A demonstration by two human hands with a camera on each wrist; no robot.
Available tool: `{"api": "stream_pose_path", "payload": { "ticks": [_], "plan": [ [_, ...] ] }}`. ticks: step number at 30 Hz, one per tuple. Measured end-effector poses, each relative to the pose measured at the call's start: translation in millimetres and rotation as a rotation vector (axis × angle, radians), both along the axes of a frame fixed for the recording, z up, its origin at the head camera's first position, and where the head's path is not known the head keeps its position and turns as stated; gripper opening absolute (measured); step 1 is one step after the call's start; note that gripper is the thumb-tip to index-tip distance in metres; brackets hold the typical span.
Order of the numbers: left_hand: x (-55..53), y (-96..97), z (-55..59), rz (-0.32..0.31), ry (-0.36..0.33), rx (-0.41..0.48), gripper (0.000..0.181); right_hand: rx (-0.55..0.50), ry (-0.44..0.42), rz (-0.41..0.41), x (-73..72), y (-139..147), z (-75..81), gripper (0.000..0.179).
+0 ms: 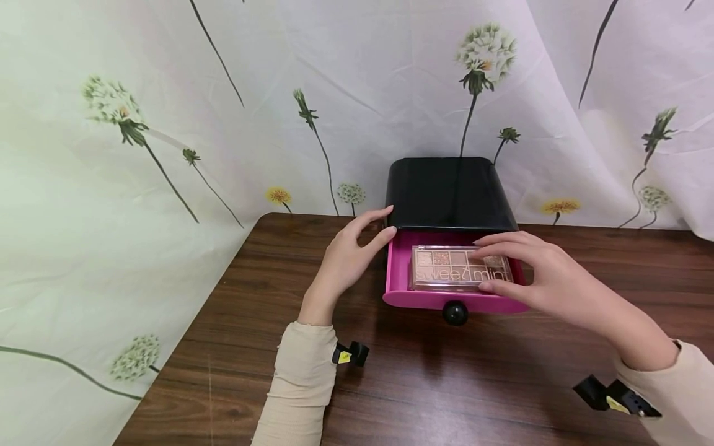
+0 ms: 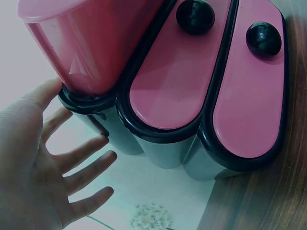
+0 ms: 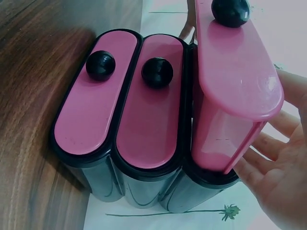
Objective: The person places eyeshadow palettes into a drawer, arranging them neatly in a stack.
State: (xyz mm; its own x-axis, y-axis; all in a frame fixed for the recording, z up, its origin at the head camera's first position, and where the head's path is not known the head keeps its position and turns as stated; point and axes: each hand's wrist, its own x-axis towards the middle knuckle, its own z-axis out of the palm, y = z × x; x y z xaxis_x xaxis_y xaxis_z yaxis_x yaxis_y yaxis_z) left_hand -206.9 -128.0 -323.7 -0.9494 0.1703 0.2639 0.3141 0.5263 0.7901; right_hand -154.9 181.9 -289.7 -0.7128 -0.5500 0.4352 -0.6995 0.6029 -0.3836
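A clear-lidded eyeshadow palette point(image 1: 440, 272), with several pale and brown pans, lies in the pulled-out pink drawer point(image 1: 398, 266). My right hand point(image 1: 538, 272) spans the palette's right part, the thumb at the near edge and fingers toward the far edge; it pinches the palette. In the right wrist view the fingertips are hidden behind the drawer front. My left hand point(image 1: 348, 254) has its fingers spread, with thumb and forefinger touching the left side of the black drawer cabinet point(image 1: 449, 192). The left wrist view shows its other fingers loose beside the cabinet.
Beneath the pulled-out drawer are two shut pink drawers, the middle one point(image 3: 148, 124) and the bottom one point(image 3: 88, 120), each with a round black knob. The cabinet stands on a dark wooden table point(image 1: 234, 347), close to a dandelion-printed cloth point(image 1: 357, 93).
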Motion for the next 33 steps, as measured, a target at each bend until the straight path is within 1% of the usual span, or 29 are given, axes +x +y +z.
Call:
{"api": "stream_pose_path", "payload": {
  "ticks": [4,6,9,13,16,19,22,26,28,33],
  "plan": [
    [0.4,0.0,0.4,-0.001,-0.001,-0.003,0.046,-0.036,0.009,-0.009,3.3,0,-1.5,0.04],
    [0.8,0.1,0.9,0.0,-0.001,-0.003,0.046,-0.068,0.032,-0.018,6.1,1,-1.6,0.041],
    [1.0,0.2,1.5,-0.002,0.001,0.0,0.046,-0.141,0.086,-0.033,11.9,0,-1.2,0.046],
    [1.1,0.1,1.4,0.0,0.001,-0.002,0.047,-0.277,0.17,-0.04,21.3,-4,-2.5,0.05],
    [1.3,0.2,1.5,0.002,-0.002,-0.005,0.047,-0.371,0.207,-0.034,29.0,-7,-4.5,0.044],
    [1.2,0.1,1.1,0.004,-0.006,-0.006,0.046,-0.443,0.229,-0.036,37.7,-10,-6.3,0.031],
    [0.7,0.1,0.4,0.004,-0.006,-0.009,0.046,-0.484,0.248,-0.046,47.7,-14,-8.7,0.023],
    [0.4,0.2,0.2,0.004,-0.005,-0.011,0.047,-0.512,0.257,-0.05,60.0,-20,-13.6,0.02],
    [0.5,0.3,0.4,0.004,-0.004,-0.012,0.047,-0.529,0.257,-0.037,65.0,-23,-17.1,0.02],
    [1.2,0.8,1.2,0.008,-0.006,-0.011,0.048,-0.578,0.268,0.028,72.5,-32,-26.4,0.02]
  ]
}}
